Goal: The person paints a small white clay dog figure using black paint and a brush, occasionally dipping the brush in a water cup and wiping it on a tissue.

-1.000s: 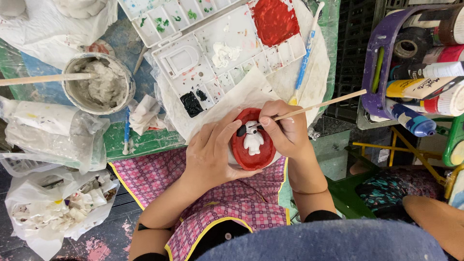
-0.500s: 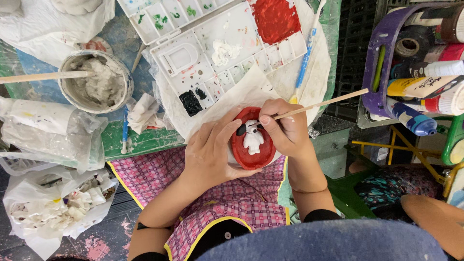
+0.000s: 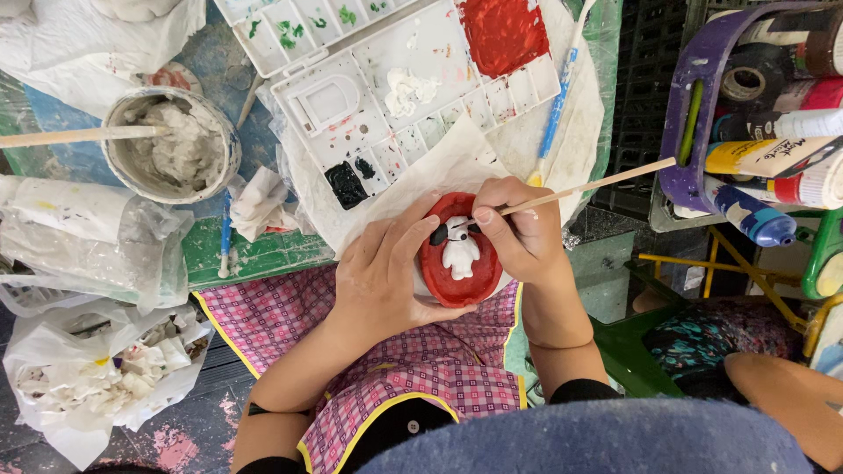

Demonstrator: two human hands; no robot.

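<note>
- Your left hand (image 3: pixel 386 281) sits at the centre of the frame, fingers wrapped round the left edge and underside of a small red oval dish (image 3: pixel 458 254), so it is closed on that dish.
- Inside the dish lies a white raised figure (image 3: pixel 458 250) with a black ear at its upper left; the red rim shows all around it.
- Your right hand (image 3: pixel 520 233) is just right of the dish, pinched on a thin wooden-handled brush (image 3: pixel 587 186). The handle slants up toward the right of the frame; the tip meets the top of the white figure.
- The two hands are close together, both on or at the dish, held above your pink checked apron (image 3: pixel 413 369) with its yellow edging.
- Just above the hands a white paint palette (image 3: pixel 413 96) lies on crumpled white paper, with a red patch in its upper right well, white paint in the middle and black in a lower left well.
- A blue-handled brush (image 3: pixel 558 101) lies along the palette's right side.
- In the upper left of the frame a round tub of grey-white paste (image 3: pixel 171 145) stands with a wooden stick (image 3: pixel 70 136) resting in it.
- A purple basket (image 3: pixel 694 105) at the upper right holds paint tubes and bottles.
- In the lower left a clear plastic bag (image 3: pixel 97 377) holds crumpled, paint-stained tissue.
</note>
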